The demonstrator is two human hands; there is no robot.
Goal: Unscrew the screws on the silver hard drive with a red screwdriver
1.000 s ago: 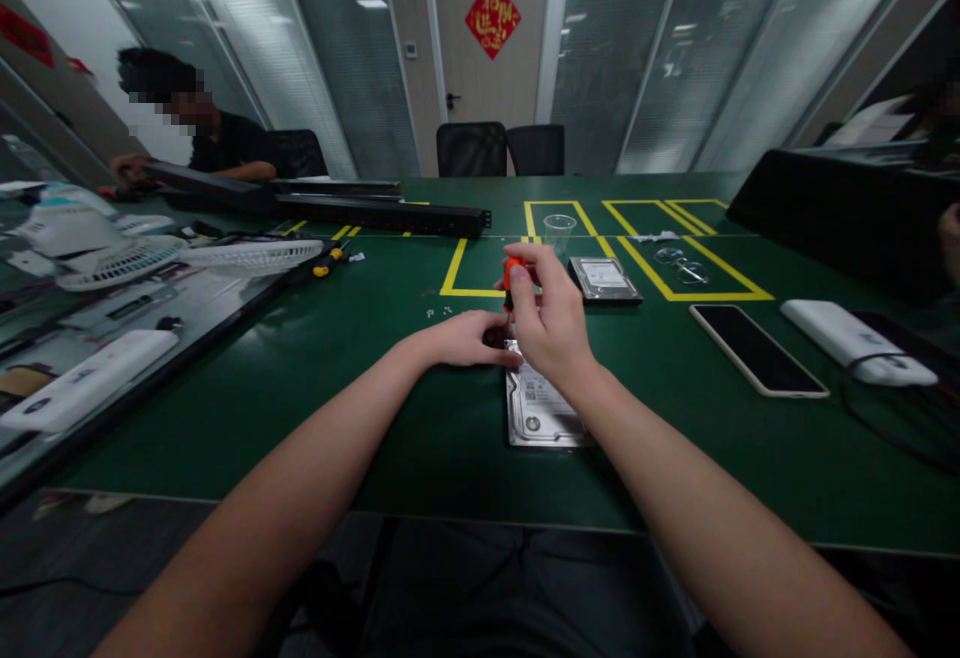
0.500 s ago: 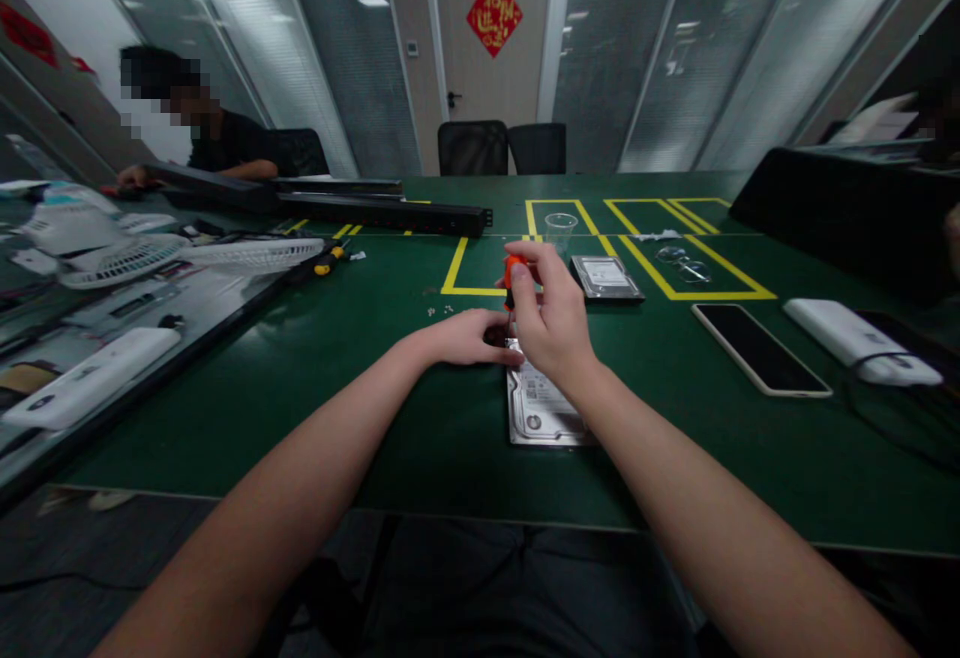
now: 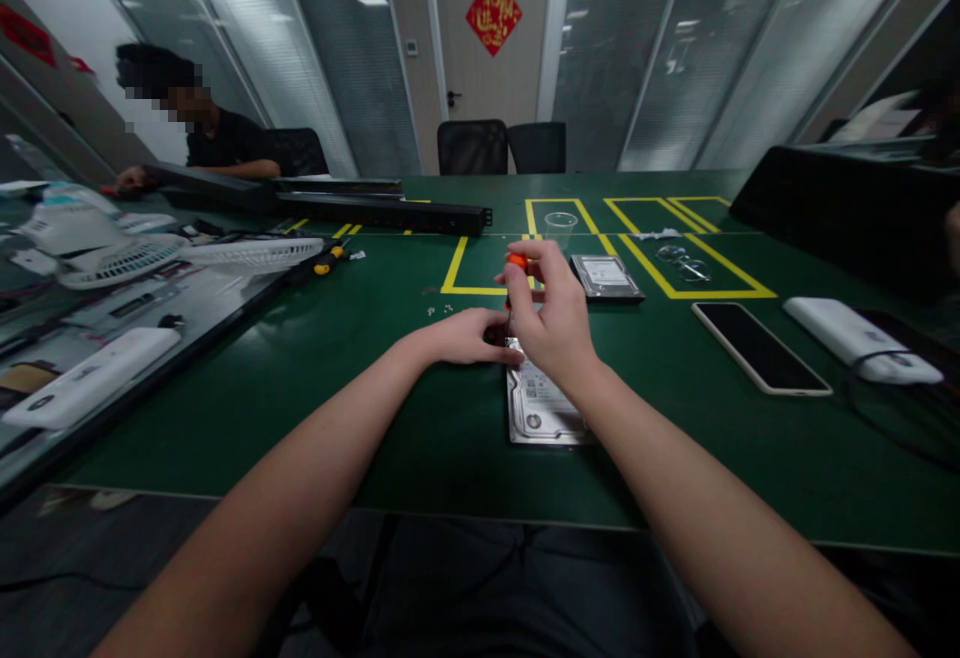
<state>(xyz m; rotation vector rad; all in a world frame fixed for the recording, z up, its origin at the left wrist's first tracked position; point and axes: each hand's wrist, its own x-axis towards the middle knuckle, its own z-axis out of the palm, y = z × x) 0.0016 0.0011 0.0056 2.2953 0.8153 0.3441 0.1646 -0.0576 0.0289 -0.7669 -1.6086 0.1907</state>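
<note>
A silver hard drive lies flat on the green table, its label side up and partly covered by my right forearm. My right hand is closed around an orange-and-black screwdriver, held upright over the drive's far left end. The screwdriver's tip is too hidden to tell what it touches. At that same end my left hand grips the hard drive, its thumb over the top and the fingers curled beyond the far edge. Several tiny screws lie on the table past my left hand.
Behind my right hand are a second hard drive and a clear plastic cup. To the right lie glasses, a phone and a white power bank. Fan parts crowd the left. A person sits far left.
The screwdriver's handle has turned slightly and my right fingers have shifted around it. My left hand and the hard drive stay in place.
</note>
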